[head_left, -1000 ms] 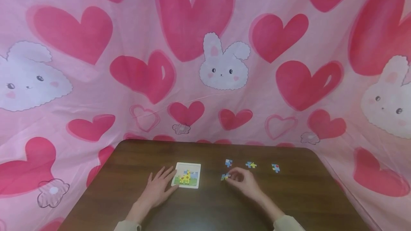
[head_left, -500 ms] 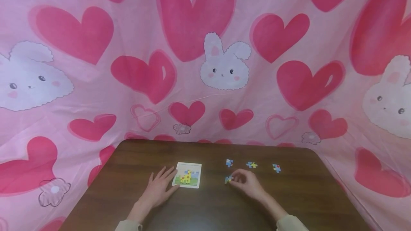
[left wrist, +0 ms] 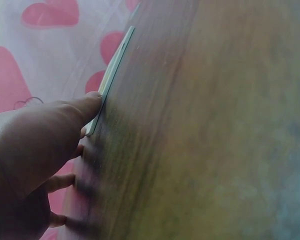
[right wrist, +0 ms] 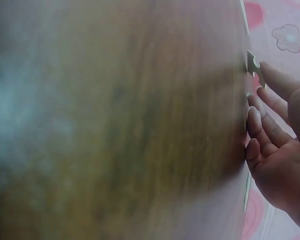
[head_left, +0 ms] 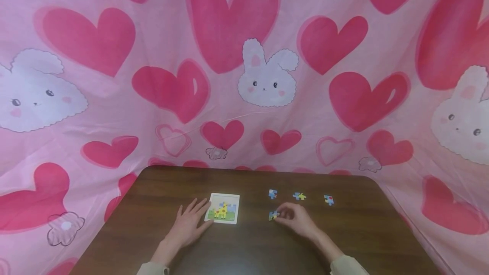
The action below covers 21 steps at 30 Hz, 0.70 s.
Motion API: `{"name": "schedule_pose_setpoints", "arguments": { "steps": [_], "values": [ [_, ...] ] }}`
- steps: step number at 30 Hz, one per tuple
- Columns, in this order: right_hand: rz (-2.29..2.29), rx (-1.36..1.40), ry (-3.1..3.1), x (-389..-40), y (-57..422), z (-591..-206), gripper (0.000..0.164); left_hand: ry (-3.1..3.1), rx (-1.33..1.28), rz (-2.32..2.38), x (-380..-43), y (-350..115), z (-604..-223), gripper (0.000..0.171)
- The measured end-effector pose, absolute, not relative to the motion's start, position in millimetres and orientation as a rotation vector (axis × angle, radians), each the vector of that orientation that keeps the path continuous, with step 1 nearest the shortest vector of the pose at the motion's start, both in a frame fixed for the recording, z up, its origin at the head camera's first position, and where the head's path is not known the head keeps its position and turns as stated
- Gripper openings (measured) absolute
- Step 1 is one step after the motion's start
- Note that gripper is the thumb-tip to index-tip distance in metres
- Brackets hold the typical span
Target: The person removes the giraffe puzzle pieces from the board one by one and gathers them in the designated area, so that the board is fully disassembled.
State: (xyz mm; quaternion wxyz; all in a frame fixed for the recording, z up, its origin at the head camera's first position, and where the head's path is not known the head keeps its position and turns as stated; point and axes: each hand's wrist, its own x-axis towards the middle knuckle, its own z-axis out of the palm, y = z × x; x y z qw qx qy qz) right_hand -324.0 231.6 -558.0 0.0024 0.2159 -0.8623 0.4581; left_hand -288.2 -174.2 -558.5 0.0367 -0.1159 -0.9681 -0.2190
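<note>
On the table lies a small white-framed jigsaw board (head_left: 236,214) with a giraffe picture on green and blue. My left hand (head_left: 186,226) lies with fingers spread at its left side. Its thumb (left wrist: 92,102) rests on the board's edge in the left wrist view. To the right of the board, my right hand (head_left: 298,219) pinches a blue and yellow puzzle piece (head_left: 273,215) between thumb and fingertips. In the right wrist view that piece (right wrist: 251,62) is tilted up off the table, its notched edge showing, while the lower fingers curl near the tabletop.
Beyond the right hand lie a blue and white puzzle piece (head_left: 273,194), a blue and yellow one (head_left: 299,196) and one with a red spot (head_left: 329,200). A pink heart-and-rabbit cloth (head_left: 267,118) hangs round the dark wooden table (head_left: 175,181).
My right hand has shifted the pinched piece slightly to the right and nearer to me, turning it a little. The left hand stays at the board.
</note>
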Motion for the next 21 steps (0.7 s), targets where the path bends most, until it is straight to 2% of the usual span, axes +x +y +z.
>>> {"name": "schedule_pose_setpoints", "arguments": {
  "steps": [21],
  "values": [
    [1.407, 0.768, -2.734, -316.3, 232.8, -558.3, 0.022, -2.997, -0.325, -0.702, -289.7, -174.5, -559.2, 0.071]
  ]
}}
